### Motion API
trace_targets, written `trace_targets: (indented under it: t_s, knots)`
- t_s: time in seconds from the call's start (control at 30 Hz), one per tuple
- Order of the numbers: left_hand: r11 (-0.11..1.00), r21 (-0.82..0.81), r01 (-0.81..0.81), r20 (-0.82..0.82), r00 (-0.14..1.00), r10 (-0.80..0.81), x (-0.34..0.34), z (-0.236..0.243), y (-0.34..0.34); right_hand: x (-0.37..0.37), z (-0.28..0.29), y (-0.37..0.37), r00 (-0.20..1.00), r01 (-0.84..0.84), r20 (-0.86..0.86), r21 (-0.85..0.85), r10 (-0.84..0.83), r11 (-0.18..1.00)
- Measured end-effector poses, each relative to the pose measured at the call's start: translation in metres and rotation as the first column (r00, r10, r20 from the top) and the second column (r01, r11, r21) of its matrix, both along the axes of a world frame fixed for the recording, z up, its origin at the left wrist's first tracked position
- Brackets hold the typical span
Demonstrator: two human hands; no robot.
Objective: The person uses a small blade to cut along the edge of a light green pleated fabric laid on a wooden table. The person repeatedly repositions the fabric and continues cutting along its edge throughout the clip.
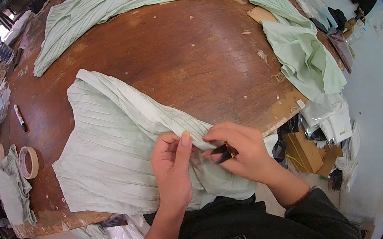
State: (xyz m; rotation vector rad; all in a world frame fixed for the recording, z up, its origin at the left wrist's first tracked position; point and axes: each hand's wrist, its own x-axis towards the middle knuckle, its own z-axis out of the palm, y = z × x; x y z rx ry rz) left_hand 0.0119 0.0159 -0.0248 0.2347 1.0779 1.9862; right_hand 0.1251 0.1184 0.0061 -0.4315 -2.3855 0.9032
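Observation:
A pale green pleated garment (102, 153) lies across the near part of the wooden table, its near edge hanging toward my body. My left hand (171, 167) is closed on a fold of it, thumb up, fingers curled into the cloth. Close beside it, my right hand (246, 151) carries small dark thread snips (224, 153) in its palm, blades toward the left hand. The right thumb and forefinger also meet the gathered cloth edge. Whether a thread lies between the fingers is too small to tell.
More pale green pieces lie at the table's far side (117, 1) and right edge (303, 47). On the left are a marker (20, 118), a tape roll (28, 162) and a crumpled cloth (13, 187). A cardboard box (303, 152) and plastic bags sit below the right edge.

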Motion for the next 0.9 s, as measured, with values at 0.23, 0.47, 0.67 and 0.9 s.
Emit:
trace_targets:
  t_s: [0.23,0.47,0.67,0.9]
  knots:
    - [0.999,-0.045,0.001,-0.186,0.983,-0.009,0.000,-0.001,-0.004,-0.007,0.015,0.002,0.999,-0.043,0.006,0.229,0.043,0.972]
    - [0.996,-0.090,-0.015,-0.257,0.966,-0.009,0.003,0.005,-0.004,-0.010,0.019,0.003,0.995,-0.066,0.088,0.360,0.037,0.930]
    - [0.997,-0.052,-0.052,-0.244,0.969,0.038,0.006,0.004,-0.004,-0.011,0.014,0.004,1.000,-0.020,0.013,-0.114,0.021,0.993]
    - [0.996,-0.048,-0.072,-0.208,0.976,0.060,0.007,-0.001,-0.007,-0.009,0.020,0.010,0.997,-0.070,-0.030,-0.165,0.066,0.984]
